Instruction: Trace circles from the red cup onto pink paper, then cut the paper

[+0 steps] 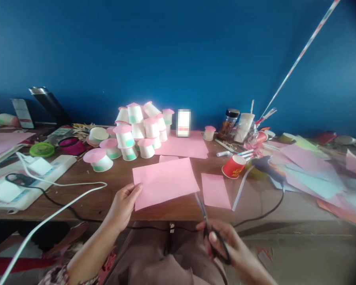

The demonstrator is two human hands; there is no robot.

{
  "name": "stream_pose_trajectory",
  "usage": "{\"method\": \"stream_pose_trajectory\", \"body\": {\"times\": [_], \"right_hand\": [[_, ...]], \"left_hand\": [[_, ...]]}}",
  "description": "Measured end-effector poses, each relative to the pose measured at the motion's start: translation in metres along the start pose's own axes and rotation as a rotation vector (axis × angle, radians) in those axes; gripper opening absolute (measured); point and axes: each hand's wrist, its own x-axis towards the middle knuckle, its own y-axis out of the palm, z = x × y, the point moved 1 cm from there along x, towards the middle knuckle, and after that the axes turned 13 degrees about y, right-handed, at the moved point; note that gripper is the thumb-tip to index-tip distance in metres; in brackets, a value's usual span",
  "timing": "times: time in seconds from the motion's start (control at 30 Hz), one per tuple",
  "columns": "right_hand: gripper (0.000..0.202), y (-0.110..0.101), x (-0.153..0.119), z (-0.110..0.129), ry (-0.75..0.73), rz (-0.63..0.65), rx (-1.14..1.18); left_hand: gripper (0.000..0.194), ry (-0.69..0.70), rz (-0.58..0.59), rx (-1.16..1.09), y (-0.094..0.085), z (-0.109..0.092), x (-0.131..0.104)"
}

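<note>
A sheet of pink paper [166,183] is pinched at its left edge by my left hand [123,206], thumb on top, raised above the brown table. My right hand [221,239] grips black-handled scissors [206,215], the fingers through the handles. The scissor blades point up toward the sheet's lower right corner; whether they touch it I cannot tell. A smaller pink paper piece [216,190] lies on the table just right of the sheet. Behind it a red paper cup [234,166] sits tilted.
Several white cups with pink paper tops [124,136] are piled at the back. More pink sheets [185,144] lie beside them. A glue gun [265,164] and loose papers [308,170] are at right. A power strip [38,182] with a white cable [62,202] occupies the left.
</note>
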Motion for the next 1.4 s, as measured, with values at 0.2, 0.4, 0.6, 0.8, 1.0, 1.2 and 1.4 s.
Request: {"method": "stream_pose_trajectory", "body": {"times": [0.2, 0.4, 0.6, 0.8, 1.0, 1.2, 1.4], "right_hand": [[0.061, 0.038, 0.004, -0.034, 0.2, 0.064, 0.034], [0.056, 0.039, 0.009, -0.051, 0.17, 0.045, 0.028], [0.052, 0.037, 0.012, -0.05, 0.128, 0.051, 0.009], [0.061, 0.043, 0.008, -0.029, 0.103, 0.085, 0.043], [0.054, 0.041, 0.002, -0.024, 0.054, 0.121, 0.02], [0.054, 0.04, 0.001, -0.022, 0.057, 0.123, -0.004], [0.06, 0.044, 0.004, -0.011, 0.092, 0.079, -0.008]], "left_hand": [[0.036, 0.053, -0.017, 0.078, -0.005, 0.011, -0.003], [0.031, 0.14, -0.084, 0.162, -0.012, 0.013, -0.002], [0.034, 0.141, -0.08, 0.138, -0.004, 0.005, -0.007], [0.033, 0.174, -0.029, 0.175, 0.004, 0.001, -0.012], [0.035, 0.247, -0.029, 0.292, 0.0, 0.001, -0.013], [0.035, 0.344, -0.045, 0.457, -0.004, -0.004, -0.015], [0.034, 0.376, -0.031, 0.513, 0.0, -0.005, -0.018]]}}
